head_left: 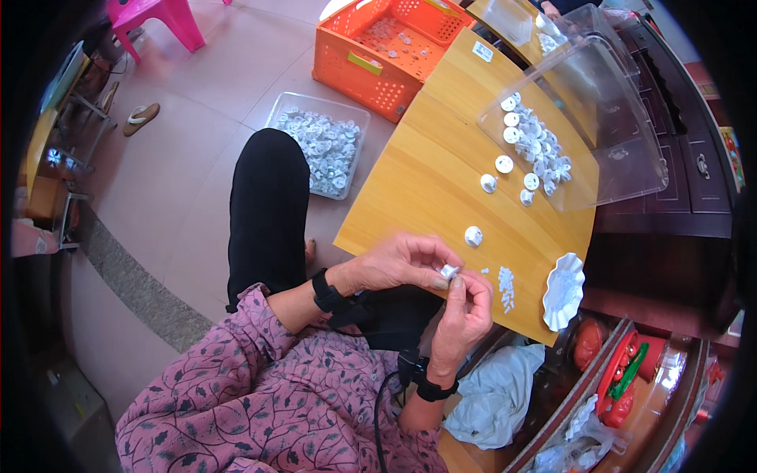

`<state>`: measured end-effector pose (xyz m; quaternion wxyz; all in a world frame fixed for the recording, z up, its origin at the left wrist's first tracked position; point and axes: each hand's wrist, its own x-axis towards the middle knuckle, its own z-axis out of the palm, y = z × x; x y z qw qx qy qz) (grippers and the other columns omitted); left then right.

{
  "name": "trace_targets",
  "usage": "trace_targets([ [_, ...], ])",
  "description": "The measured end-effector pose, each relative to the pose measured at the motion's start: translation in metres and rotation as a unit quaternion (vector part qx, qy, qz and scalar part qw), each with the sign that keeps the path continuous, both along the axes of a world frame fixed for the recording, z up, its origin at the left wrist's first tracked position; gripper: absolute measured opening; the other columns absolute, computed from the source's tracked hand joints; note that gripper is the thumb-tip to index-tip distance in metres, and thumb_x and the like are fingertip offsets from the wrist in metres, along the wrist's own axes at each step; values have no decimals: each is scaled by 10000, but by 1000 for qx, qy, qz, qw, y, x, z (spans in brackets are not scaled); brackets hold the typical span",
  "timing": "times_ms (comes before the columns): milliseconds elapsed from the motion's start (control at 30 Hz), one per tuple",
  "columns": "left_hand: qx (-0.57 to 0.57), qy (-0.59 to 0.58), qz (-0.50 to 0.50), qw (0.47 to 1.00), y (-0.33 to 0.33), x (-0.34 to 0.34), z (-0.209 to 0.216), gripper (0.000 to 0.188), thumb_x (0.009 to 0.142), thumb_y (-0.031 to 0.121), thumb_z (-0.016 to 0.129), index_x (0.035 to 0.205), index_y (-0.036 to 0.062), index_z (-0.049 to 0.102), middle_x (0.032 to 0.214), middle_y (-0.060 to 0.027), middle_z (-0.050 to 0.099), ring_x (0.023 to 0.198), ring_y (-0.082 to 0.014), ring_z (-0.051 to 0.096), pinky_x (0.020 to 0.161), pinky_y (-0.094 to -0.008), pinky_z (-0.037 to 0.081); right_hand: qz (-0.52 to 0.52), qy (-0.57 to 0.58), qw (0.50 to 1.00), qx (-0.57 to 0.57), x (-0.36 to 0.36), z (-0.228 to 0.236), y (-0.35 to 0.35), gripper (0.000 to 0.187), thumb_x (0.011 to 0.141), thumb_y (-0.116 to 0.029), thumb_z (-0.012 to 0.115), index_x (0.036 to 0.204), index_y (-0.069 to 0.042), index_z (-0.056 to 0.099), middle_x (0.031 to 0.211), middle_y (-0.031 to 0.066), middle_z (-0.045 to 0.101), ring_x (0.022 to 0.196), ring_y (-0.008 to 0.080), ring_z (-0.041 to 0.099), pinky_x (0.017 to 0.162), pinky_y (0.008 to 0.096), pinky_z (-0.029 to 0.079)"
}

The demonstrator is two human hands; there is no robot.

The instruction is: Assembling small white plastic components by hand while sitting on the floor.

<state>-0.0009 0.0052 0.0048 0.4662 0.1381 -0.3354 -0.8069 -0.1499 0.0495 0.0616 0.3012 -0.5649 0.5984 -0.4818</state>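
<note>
Near the wooden table's (418, 173) front edge, my left hand (398, 262) and my right hand (467, 309) meet at the fingertips. Both are closed in a pinch on one small white plastic piece (449, 271), mostly covered by the fingers. Just beyond them stands a single white round plastic piece with a raised middle (473, 236). A little pile of thin white pegs (506, 290) lies right of my hands. Beside it is a white wavy-edged dish (573, 276) with small pale bits inside. Farther back, many white round pieces (544, 150) spread out from a tipped clear plastic bin (631, 169).
On the floor, a clear tub (364, 130) full of whitish parts stands beyond my knee, near an orange crate (335, 59). A dark cabinet (698, 158) borders the table's right side. An open drawer (623, 335) and a white plastic bag (497, 390) are at lower right.
</note>
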Motion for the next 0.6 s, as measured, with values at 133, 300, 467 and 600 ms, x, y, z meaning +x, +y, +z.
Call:
trace_targets([
  [133, -17, -6, 1, 1000, -1, 2, -4, 349, 904, 24, 718, 1237, -1, 618, 1158, -32, 598, 1114, -124, 584, 991, -282, 483, 1, 5, 1000, 8, 4, 3, 1, 68, 965, -35, 616, 934, 25, 615, 1046, 79, 612, 961, 138, 571, 893, 279, 461],
  [300, -5, -84, 55, 995, -4, 28, 12, 327, 919, 24, 697, 1238, 8, 629, 1144, -32, 628, 1086, -110, 599, 952, -276, 506, -1, -10, 1000, -6, 8, -2, 0, 65, 949, -24, 635, 943, 31, 600, 1030, 100, 615, 934, 165, 581, 825, 286, 485],
  [467, 42, -200, 270, 941, -17, 68, 27, 329, 922, 87, 708, 1236, 9, 651, 1050, -44, 693, 924, -105, 659, 831, -257, 543, -16, 9, 1000, -14, -4, -12, 2, 63, 949, -31, 641, 948, 22, 608, 1024, 85, 622, 905, 156, 586, 797, 281, 488],
  [600, 62, -257, 402, 877, -30, 109, -1, 369, 931, 104, 705, 1267, -25, 622, 1037, -72, 688, 888, -121, 672, 824, -262, 556, -20, 45, 999, -14, -10, -16, 5, 60, 941, -32, 648, 947, 18, 614, 1010, 90, 631, 875, 165, 596, 768, 287, 497],
])
